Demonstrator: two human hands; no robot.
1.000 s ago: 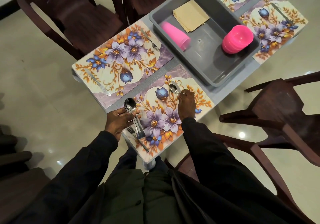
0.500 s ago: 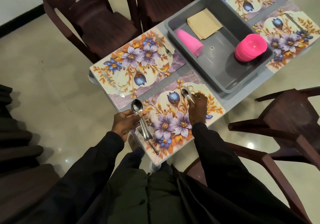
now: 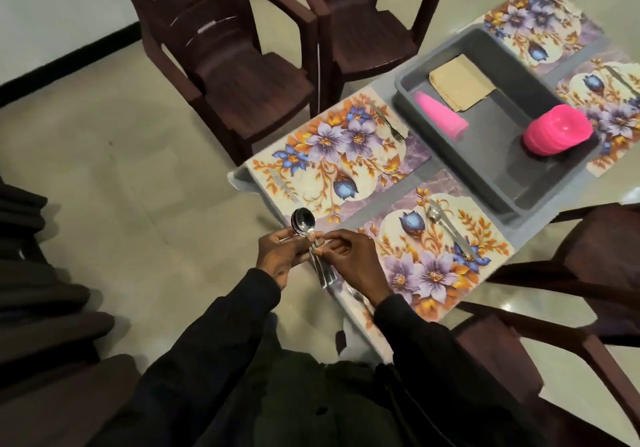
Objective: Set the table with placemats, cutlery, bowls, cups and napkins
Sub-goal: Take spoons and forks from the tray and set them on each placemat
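My left hand [image 3: 282, 256] grips a bundle of steel spoons [image 3: 304, 225] over the table's near-left corner. My right hand [image 3: 349, 259] pinches the handles of that same bundle. On the nearest floral placemat [image 3: 426, 273] lie a spoon [image 3: 434, 213] and a knife [image 3: 457, 235] along its right side. The placemat beyond it [image 3: 332, 156] carries a fork [image 3: 388, 123] and a knife [image 3: 282, 183]. A grey tub [image 3: 519, 197] holds pink cups [image 3: 441, 117] lying on their side, tan napkins [image 3: 460, 83] and stacked pink bowls [image 3: 556, 131].
Two further floral placemats [image 3: 540, 24] lie beyond and to the right of the tub. Dark brown plastic chairs [image 3: 239, 66] stand at the far left of the table and another [image 3: 571, 273] at the right. Stacked chairs [image 3: 38, 291] sit on the left.
My right hand left the spoon on the near placemat and came back left to the bundle in my left hand. The camera swung, so the table sits further right.
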